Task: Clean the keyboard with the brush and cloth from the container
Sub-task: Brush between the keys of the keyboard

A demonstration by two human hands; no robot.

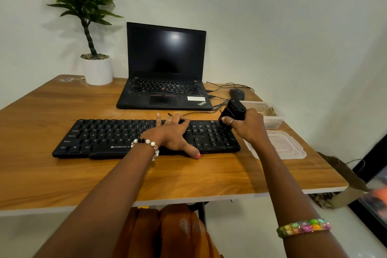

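Your worktop (pixel 62 111) is a broad slab of warm wood grain with a pale edge, filling the middle of the frame. Across its centre lies the keyboard (pixel 109 138), long, flat and black, with rows of matte keys bearing white letters and a white brand mark on its front lip. Behind it, in the upper centre, a black laptop (pixel 165 65) stands open with a dark, glossy screen. At the upper left a leafy plant (pixel 83 2) rises from a smooth white pot.

At the right edge sits the clear plastic container (pixel 272 121), and its flat translucent lid (pixel 280 146) lies just beside the right end of the keyboard. A dark mouse (pixel 237 94) rests above them, its cable trailing.

Your left hand (pixel 171 134) lies flat on the right half of the keyboard, fingers spread and straight, thumb reaching down over the front edge; a beaded bracelet circles that wrist. Your right hand (pixel 247 126) is curled in a firm grip round the brush (pixel 232 111), a stubby black block tilted over the number keys at the right end. You cannot tell whether its bristles touch the keys.
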